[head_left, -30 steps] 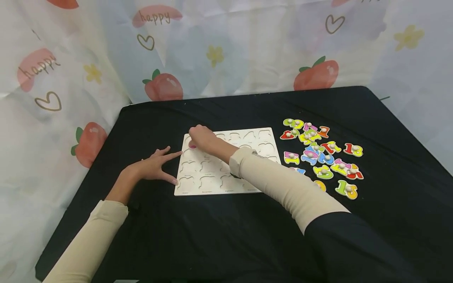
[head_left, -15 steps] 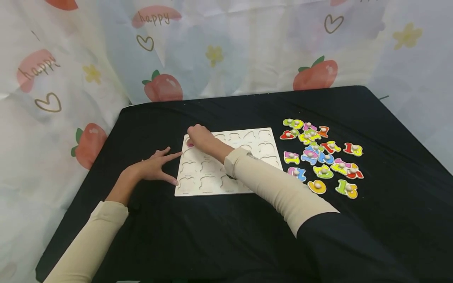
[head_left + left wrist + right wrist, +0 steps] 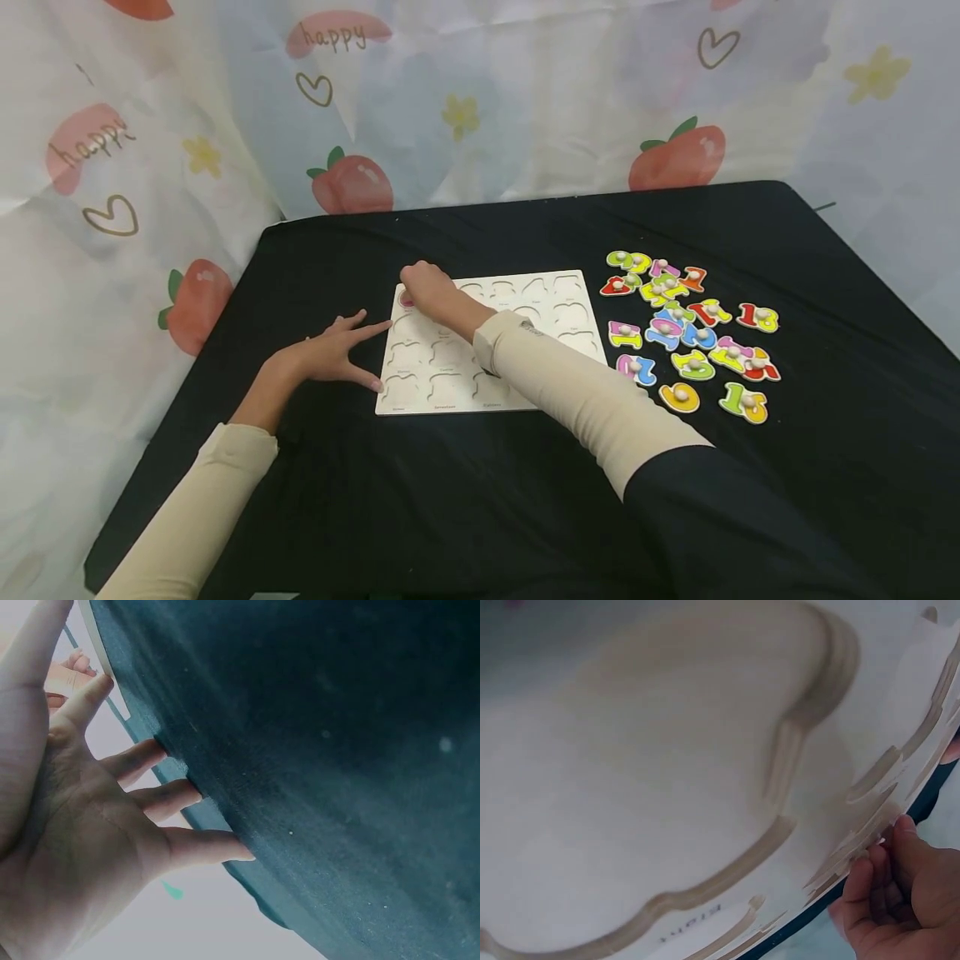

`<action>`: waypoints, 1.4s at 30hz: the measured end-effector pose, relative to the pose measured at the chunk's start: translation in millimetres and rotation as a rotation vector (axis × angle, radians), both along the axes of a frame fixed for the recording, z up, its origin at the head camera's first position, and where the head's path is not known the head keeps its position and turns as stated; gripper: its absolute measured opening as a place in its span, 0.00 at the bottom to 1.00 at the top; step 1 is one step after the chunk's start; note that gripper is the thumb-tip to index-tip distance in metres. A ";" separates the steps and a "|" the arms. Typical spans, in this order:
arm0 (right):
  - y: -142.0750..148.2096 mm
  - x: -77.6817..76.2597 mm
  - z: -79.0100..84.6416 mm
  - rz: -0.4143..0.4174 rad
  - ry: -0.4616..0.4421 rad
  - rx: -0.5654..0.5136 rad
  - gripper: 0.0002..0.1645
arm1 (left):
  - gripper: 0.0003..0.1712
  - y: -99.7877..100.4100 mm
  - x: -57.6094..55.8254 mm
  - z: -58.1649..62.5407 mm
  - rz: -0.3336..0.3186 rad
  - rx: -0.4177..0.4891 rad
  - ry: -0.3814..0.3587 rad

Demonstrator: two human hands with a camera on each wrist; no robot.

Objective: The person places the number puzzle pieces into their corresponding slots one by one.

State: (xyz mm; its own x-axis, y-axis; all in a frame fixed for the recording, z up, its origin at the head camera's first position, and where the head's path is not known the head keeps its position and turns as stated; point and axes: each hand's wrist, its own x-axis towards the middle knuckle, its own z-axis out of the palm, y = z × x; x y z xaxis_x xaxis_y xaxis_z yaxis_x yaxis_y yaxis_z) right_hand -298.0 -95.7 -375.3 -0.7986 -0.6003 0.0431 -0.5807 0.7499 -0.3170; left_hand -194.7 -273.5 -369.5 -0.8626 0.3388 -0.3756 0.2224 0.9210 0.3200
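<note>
In the head view my right hand (image 3: 437,292) reaches across a pale wooden number puzzle board (image 3: 423,392) to its top-left corner. Its fingers pinch a round pink puzzle piece (image 3: 407,298), partly hidden under them, at the corner recess. The right wrist view shows the thumb and fingertips of the right hand (image 3: 900,889) together over the board, with a tiny white bit between them. My left hand (image 3: 330,350) lies spread at the board's left side, index finger and thumb touching its edge. Seen by its wrist camera, the left hand (image 3: 97,802) has straight, parted fingers and holds nothing.
Several colourful knobbed number pieces lie right of the board, some overlapping, among them a red-and-yellow 13 (image 3: 757,317), a green-and-orange 16 (image 3: 744,403) and an orange piece (image 3: 678,397). A black cloth (image 3: 450,500) covers the table; a printed curtain (image 3: 525,108) hangs behind.
My right hand has shifted the pink puzzle piece slightly left and away from me, further into the board's top-left corner. The left hand keeps its place; the head view has swung slightly.
</note>
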 end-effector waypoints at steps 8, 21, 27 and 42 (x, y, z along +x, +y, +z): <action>1.5 0.3 0.6 0.005 -0.019 0.003 0.06 | 0.62 1.0 -0.3 0.6 -0.008 0.004 -0.002; 4.6 -0.3 6.4 0.023 -0.029 0.054 0.08 | 0.61 3.3 0.6 1.5 0.001 0.012 -0.020; 7.8 -0.3 13.7 0.026 -0.057 0.082 0.11 | 0.61 2.3 0.6 2.5 -0.004 0.010 -0.020; 44.9 -7.8 29.9 0.034 -0.070 0.053 0.13 | 0.61 1.2 0.5 0.3 -0.003 0.023 -0.015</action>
